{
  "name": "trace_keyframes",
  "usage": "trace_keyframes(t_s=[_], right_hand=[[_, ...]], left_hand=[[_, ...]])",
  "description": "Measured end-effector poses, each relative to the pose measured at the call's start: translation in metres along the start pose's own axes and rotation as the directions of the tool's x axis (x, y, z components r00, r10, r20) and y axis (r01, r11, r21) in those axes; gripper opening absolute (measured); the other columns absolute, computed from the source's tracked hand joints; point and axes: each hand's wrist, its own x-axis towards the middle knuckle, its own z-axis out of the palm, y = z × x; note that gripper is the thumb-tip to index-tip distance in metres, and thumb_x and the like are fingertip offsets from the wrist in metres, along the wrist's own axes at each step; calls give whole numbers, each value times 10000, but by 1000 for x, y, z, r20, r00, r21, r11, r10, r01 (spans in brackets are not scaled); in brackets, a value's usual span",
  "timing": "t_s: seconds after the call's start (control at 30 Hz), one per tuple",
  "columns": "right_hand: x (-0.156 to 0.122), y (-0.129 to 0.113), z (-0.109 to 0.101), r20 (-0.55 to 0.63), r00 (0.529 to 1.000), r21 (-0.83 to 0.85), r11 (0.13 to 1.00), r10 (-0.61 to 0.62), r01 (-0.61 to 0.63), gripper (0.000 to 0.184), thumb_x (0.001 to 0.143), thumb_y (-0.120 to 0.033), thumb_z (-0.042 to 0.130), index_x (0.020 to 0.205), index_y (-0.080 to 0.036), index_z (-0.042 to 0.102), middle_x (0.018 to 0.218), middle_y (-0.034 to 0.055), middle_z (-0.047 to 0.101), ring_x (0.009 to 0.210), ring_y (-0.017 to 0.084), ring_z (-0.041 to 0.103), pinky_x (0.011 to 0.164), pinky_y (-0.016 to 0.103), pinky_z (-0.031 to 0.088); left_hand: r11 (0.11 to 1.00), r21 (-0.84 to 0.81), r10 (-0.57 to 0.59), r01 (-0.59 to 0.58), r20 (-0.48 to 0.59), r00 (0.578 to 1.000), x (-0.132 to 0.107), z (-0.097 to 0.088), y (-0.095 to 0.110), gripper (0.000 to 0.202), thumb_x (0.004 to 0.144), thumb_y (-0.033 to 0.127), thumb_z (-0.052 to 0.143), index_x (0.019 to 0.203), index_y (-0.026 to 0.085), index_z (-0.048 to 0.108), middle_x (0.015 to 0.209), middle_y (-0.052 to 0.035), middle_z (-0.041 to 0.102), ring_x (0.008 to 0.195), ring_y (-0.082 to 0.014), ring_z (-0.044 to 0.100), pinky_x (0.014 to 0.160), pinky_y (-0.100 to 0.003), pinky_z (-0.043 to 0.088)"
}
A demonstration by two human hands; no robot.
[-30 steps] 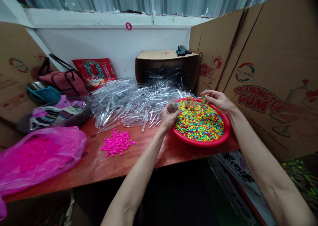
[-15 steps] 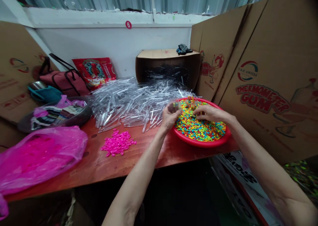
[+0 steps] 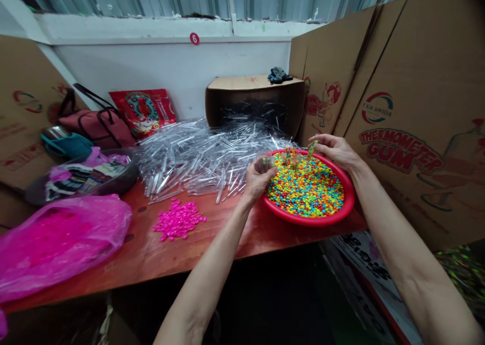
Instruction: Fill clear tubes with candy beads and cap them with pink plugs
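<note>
A red bowl (image 3: 343, 211) full of small multicoloured candies (image 3: 306, 188) sits at the right end of the wooden table (image 3: 170, 254). My left hand (image 3: 257, 176) is closed at the bowl's left rim, gripping a bunch of clear tubes (image 3: 282, 158) partly filled with candies. Over the bowl's far rim, my right hand (image 3: 337, 150) has its fingers pinched on a small clump of candies (image 3: 312, 147). A big heap of empty clear plastic tubes (image 3: 200, 155) lies just left of the bowl.
A small pile of pink caps (image 3: 178, 219) lies mid-table. A pink plastic bag (image 3: 56, 239) and a dark tray of wrappers (image 3: 83, 176) are at left, bags behind them. An open carton (image 3: 253, 100) stands at the back. Tall "Thermometer Gum" cartons (image 3: 413, 107) wall the right side.
My right hand dipped into the candies half a second ago, then rose back to the bowl's far rim with candies pinched. My left hand stayed put with the tubes.
</note>
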Motion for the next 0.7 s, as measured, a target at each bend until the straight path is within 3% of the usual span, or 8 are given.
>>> trace_keyframes(t_s=[0.1, 0.27, 0.37, 0.47, 0.53, 0.7], right_hand=[[12, 11, 9, 47, 998, -127, 990, -49, 55, 448, 747, -498, 801, 1076, -196, 756, 944, 51, 744, 769, 179, 640, 698, 324, 528], [23, 37, 15, 227, 972, -336, 931, -66, 142, 378, 761, -523, 756, 956, -201, 790, 904, 40, 751, 822, 214, 649, 800, 373, 512], [18, 39, 10, 132, 985, -387, 909, -114, 156, 420, 770, -544, 765, 1017, -206, 789, 927, 57, 741, 835, 223, 650, 788, 377, 520], [1, 20, 12, -49, 983, -352, 925, -175, 147, 476, 773, -577, 780, 1062, -198, 771, 977, 85, 730, 845, 225, 652, 786, 389, 537], [-13, 0, 22, -63, 982, -270, 950, -178, 155, 489, 782, -580, 784, 1091, -201, 760, 1005, 90, 731, 882, 233, 664, 818, 402, 548], [-33, -36, 65, 202, 966, -25, 985, -162, 170, 594, 790, -548, 797, 1287, -240, 694, 1240, 102, 712, 1119, 280, 663, 982, 444, 535]], left_hand=[[1000, 20, 8, -8, -4, 1000, 0, 0, 0, 332, 647, 344, 908, 816, 181, 673, 790, -7, 674, 713, -137, 585, 713, -285, 484], [1000, 1, 0, 0, 0, 1000, -1, 1, 1, 347, 641, 342, 911, 846, 178, 685, 807, -5, 679, 721, -133, 597, 746, -293, 497], [1000, -30, -8, 8, -23, 1000, 1, 0, 2, 411, 621, 330, 917, 936, 182, 699, 847, -8, 700, 750, -137, 621, 764, -292, 509], [994, -89, -63, 59, -35, 997, 4, -3, 5, 637, 609, 308, 920, 1179, 202, 655, 855, 1, 717, 737, -134, 637, 736, -286, 519], [990, -105, -97, 96, -9, 995, 6, -3, 10, 783, 610, 294, 922, 1314, 216, 589, 845, 8, 721, 710, -129, 640, 704, -279, 522], [985, -138, -83, 101, 130, 988, 5, 15, 18, 996, 632, 269, 930, 1498, 251, 440, 928, -24, 750, 757, -157, 686, 741, -311, 554]])
